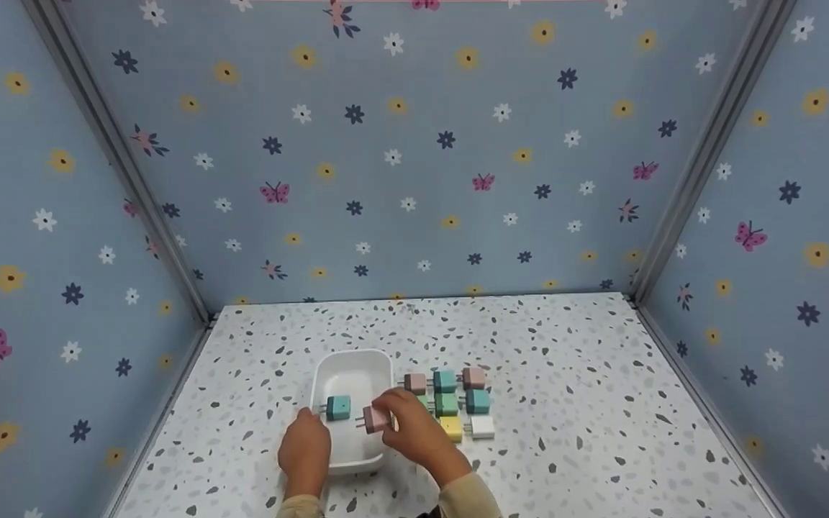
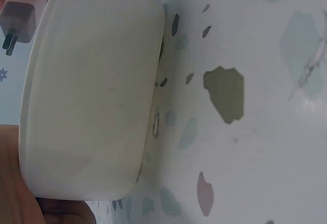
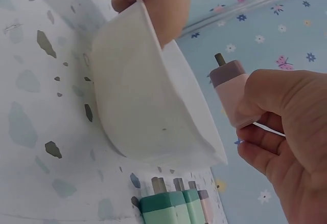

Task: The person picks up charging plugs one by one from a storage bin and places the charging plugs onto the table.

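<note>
My right hand [image 1: 418, 433] pinches a pink plug adapter [image 1: 376, 419] between thumb and fingers, above the right side of a white plastic tub [image 1: 353, 354]. Its two prongs point left in the head view. In the right wrist view the pink plug adapter [image 3: 232, 92] is held higher than the tub's rim. My left hand [image 1: 304, 447] grips the left rim of the tub, thumb over the edge; the left wrist view shows its fingers [image 2: 66, 211] under the rim. A teal plug adapter [image 1: 338, 407] lies inside the tub.
Right of the tub, several plug adapters stand in rows on the speckled table [image 1: 565, 374]: pink [image 1: 473, 378], teal [image 1: 478, 401], green [image 1: 446, 404], yellow [image 1: 450, 429] and white [image 1: 482, 426]. My right hand partly covers the left column. Flower-patterned panels [image 1: 414, 180] enclose the table.
</note>
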Demonstrator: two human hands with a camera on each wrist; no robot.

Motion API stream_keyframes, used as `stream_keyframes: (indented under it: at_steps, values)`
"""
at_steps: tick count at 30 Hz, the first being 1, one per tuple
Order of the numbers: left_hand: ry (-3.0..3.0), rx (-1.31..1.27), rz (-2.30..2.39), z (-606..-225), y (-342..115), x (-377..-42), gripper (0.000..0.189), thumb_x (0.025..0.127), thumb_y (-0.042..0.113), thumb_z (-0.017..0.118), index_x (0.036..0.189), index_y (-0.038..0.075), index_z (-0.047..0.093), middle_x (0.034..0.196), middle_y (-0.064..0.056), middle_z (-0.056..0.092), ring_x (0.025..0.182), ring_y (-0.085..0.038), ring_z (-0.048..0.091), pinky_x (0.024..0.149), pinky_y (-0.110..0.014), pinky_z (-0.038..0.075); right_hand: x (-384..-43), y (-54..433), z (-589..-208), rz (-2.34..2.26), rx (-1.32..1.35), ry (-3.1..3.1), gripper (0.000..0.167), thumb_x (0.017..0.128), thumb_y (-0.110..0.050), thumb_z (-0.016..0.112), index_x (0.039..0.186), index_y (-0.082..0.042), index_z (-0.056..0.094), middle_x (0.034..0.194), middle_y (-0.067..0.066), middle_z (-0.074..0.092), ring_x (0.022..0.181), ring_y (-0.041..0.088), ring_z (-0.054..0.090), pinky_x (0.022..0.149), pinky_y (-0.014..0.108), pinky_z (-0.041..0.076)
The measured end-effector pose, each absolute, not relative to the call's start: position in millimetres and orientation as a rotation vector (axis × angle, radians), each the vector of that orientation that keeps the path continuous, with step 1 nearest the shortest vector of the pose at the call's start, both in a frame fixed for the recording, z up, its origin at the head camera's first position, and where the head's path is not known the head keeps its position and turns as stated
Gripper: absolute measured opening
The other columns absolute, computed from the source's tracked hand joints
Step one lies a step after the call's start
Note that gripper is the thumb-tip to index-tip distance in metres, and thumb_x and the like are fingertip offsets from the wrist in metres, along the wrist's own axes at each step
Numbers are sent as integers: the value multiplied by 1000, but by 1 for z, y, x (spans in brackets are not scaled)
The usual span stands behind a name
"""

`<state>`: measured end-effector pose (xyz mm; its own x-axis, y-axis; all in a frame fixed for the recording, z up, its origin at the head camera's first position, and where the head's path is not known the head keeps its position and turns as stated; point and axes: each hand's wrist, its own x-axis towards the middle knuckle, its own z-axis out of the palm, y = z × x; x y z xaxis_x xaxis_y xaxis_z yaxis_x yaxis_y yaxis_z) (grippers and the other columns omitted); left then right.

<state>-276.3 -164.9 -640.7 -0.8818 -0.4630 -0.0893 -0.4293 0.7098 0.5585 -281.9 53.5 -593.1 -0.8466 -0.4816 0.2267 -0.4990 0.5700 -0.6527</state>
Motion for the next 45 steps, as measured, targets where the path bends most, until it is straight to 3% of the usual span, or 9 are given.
stream_keyframes:
  at_steps: [11, 27, 32, 40, 45]
  values:
    - [-2882, 736, -905, -639, -167, -277, 40, 110, 20, 39, 133, -7, 55, 116, -31, 69, 104, -46, 70, 72, -52, 57, -282, 66, -593, 1260, 768, -2800, 43, 82, -3, 74, 123, -18, 71, 127, -8, 64, 122, 13, 59, 107, 38, 47]
    - [-2872, 741, -883, -641, -165, -278, 42, 109, 21, 41, 136, -8, 54, 120, -32, 67, 109, -46, 69, 76, -54, 57, -286, 113, -604, 1299, 617, -2771, 49, 86, -1, 72, 132, -17, 67, 135, -3, 62, 125, 19, 60, 106, 43, 49]
    - [-2861, 736, -893, -642, -165, -278, 43, 110, 21, 40, 139, -8, 52, 124, -31, 66, 113, -46, 67, 83, -55, 56, -287, 127, -606, 1267, 597, -2774, 47, 86, 0, 72, 132, -10, 66, 133, 1, 63, 126, 23, 60, 108, 46, 46]
    - [-2878, 751, -889, -642, -165, -277, 43, 109, 22, 41, 141, -7, 51, 123, -30, 67, 109, -46, 69, 77, -53, 57, -290, 149, -611, 1232, 584, -2724, 40, 89, 1, 71, 128, -6, 67, 129, 4, 64, 123, 26, 61, 107, 49, 46]
    - [-2889, 766, -877, -640, -164, -277, 44, 110, 21, 41, 142, -7, 50, 126, -30, 66, 112, -46, 67, 82, -54, 56, -292, 163, -614, 1267, 530, -2726, 44, 88, 1, 71, 131, -6, 65, 132, 7, 63, 123, 27, 62, 104, 48, 49]
